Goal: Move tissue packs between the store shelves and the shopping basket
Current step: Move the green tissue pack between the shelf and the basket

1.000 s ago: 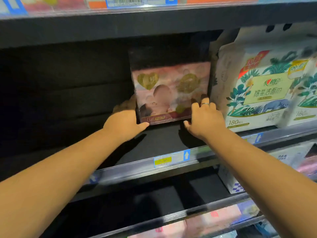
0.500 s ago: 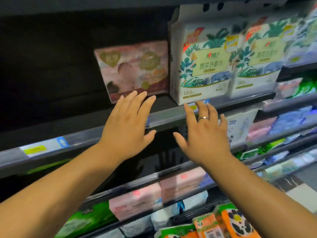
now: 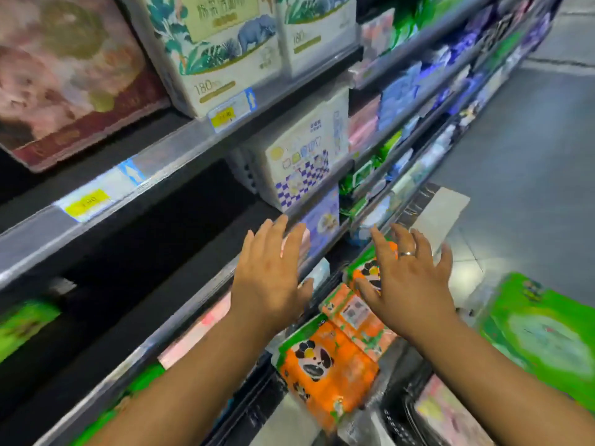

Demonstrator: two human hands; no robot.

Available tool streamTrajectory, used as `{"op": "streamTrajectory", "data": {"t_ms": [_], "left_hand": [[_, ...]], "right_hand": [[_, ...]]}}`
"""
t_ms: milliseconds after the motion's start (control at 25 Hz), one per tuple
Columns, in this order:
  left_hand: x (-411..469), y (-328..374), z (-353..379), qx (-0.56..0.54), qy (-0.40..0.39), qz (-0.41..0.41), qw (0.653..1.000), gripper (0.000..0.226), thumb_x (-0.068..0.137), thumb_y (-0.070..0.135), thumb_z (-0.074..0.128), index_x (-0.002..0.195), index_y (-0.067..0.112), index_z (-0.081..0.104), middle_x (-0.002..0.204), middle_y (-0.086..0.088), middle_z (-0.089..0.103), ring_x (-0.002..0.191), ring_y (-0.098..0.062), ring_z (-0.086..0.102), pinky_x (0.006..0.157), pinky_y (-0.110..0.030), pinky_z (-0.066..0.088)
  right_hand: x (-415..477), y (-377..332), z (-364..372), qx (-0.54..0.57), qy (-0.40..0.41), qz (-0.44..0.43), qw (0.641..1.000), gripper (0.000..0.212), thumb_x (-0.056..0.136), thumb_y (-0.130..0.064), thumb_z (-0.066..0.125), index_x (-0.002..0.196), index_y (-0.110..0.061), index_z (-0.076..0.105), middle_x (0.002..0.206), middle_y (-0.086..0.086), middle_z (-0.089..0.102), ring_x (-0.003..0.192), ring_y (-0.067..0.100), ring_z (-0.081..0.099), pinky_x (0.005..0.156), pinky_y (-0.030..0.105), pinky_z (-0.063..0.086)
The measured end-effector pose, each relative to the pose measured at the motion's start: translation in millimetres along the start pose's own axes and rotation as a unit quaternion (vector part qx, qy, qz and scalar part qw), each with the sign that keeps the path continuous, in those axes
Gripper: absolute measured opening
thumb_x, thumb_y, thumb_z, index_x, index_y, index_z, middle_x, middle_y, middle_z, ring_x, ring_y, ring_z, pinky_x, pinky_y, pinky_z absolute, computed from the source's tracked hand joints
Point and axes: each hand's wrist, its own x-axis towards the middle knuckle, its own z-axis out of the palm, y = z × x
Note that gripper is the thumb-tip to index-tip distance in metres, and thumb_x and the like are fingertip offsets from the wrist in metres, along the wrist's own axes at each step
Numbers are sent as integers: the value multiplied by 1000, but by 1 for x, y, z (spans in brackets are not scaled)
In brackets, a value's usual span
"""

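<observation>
A pink tissue pack [image 3: 67,75] with gold hearts stands on the upper shelf [image 3: 180,146] at the far left, apart from both hands. My left hand [image 3: 272,278] hovers open, fingers spread, in front of the lower shelf edge. My right hand [image 3: 407,278], with a ring, is open too and hangs over orange panda-print tissue packs [image 3: 325,371]. These orange packs lie low at the bottom centre. A black basket [image 3: 399,423] shows at the bottom right with a pink pack [image 3: 447,413] inside it; its rim is blurred.
White leaf-print packs [image 3: 219,49] marked 180 stand right of the pink pack. A checkered white pack [image 3: 302,162] sits one shelf lower. A green pack [image 3: 544,339] lies at the right edge. Grey aisle floor [image 3: 521,140] stretches to the right.
Both hands let go of the pink pack on the shelf, drew back and dropped lower. The view swung down and right, bringing the orange packs and the basket into sight.
</observation>
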Motion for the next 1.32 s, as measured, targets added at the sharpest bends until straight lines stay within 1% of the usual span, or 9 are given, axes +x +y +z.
{"op": "streamTrajectory", "data": {"t_ms": [120,280,400,480,560,640,920,1160,1320], "left_hand": [[-12,35,30,-56,-28,68,996,76,76,47,54,141,8,45,143,-20,45,130,-40,43,106,-55,36],[-33,87,63,-107,-71,138,982,73,77,42,55,141,8,44,140,-22,47,129,-41,45,105,-55,38],[-41,124,74,-130,-90,190,969,72,80,44,51,141,8,42,139,-23,47,128,-41,45,106,-55,38],[-42,149,78,-146,-115,216,959,75,79,45,56,142,9,38,140,-23,45,129,-41,44,105,-54,38],[-41,174,82,-144,-136,239,950,80,75,44,65,143,9,38,140,-24,44,128,-42,43,106,-53,38],[-37,198,88,-141,-151,252,945,82,73,43,70,142,9,40,140,-24,45,128,-41,43,107,-51,37],[-15,305,146,-155,-216,237,934,87,66,42,73,140,7,40,137,-25,47,125,-43,46,103,-51,41],[3,414,241,-176,-261,115,942,81,78,51,60,142,6,40,139,-26,44,128,-43,43,101,-53,42],[9,461,318,-216,-290,13,932,86,81,56,56,148,8,30,147,-23,35,136,-39,32,109,-49,29]], "right_hand": [[-55,28,20,-16,-23,73,997,75,73,-57,65,136,-17,53,136,19,53,124,42,49,97,71,29],[-131,58,34,-49,-90,163,981,85,60,-53,80,133,-15,57,131,20,56,120,42,53,94,72,32],[-174,80,39,-65,-150,219,962,85,61,-54,79,133,-16,57,133,20,56,122,43,52,96,72,31],[-197,98,38,-72,-171,259,948,85,72,-58,70,143,-20,45,145,18,45,133,41,41,102,71,23],[-214,120,36,-66,-193,290,935,82,86,-62,52,153,-26,22,158,14,23,145,36,21,110,67,11],[-226,142,36,-52,-197,321,925,80,91,-62,42,155,-27,9,161,10,11,147,32,10,112,65,6],[-238,265,72,-22,-199,342,918,82,85,-61,55,151,-22,27,153,13,29,141,34,25,108,68,14],[-186,409,145,-37,-265,266,926,82,89,-60,49,154,-24,14,159,12,16,145,31,17,112,64,13],[-132,482,226,-17,-271,212,939,82,87,-54,56,153,-24,17,160,13,14,146,33,13,113,61,14]]}}
